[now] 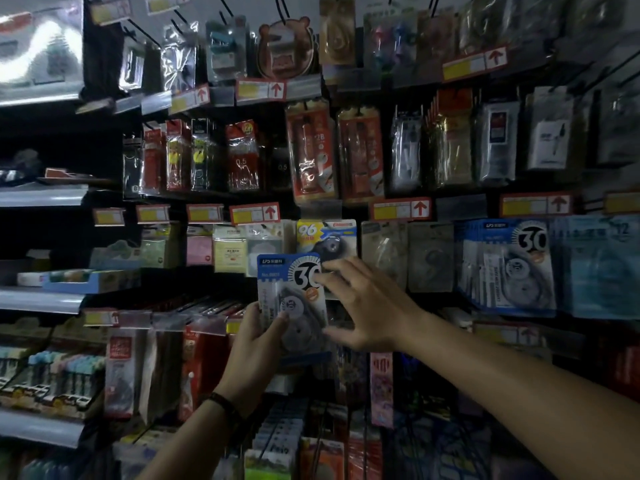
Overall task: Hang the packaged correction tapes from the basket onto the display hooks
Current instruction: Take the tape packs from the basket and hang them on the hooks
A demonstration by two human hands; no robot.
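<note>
You have one pack point(292, 299) in hand at the centre of the frame, a blue card marked "30", raised in front of the display. Your left hand point(254, 336) grips it from the lower left, thumb across the blister and fingers point(277, 318) closed round the bottom half. Your right hand point(363, 306) comes in from the right with fingers spread; its fingertips touch the card's right edge near the top and the thumb sits near the lower right edge. It steadies the pack and is not clamped on it.

The step in hand looks like lining the pack up for hanging. The basket is out of view.

The matching row of "30" packs point(505, 265) hangs at the right of the frame, well apart from where you hold this one. Just behind your pack hangs a different one marked "96" point(325, 237). So the next move likely calls for carrying the pack right to the matching hook, unless a free hook sits behind your hands; that spot is hidden.

The hook itself is too dark to make out, so find its tip first. Then bring the hole at the card's top onto it and slide the pack back.
</note>
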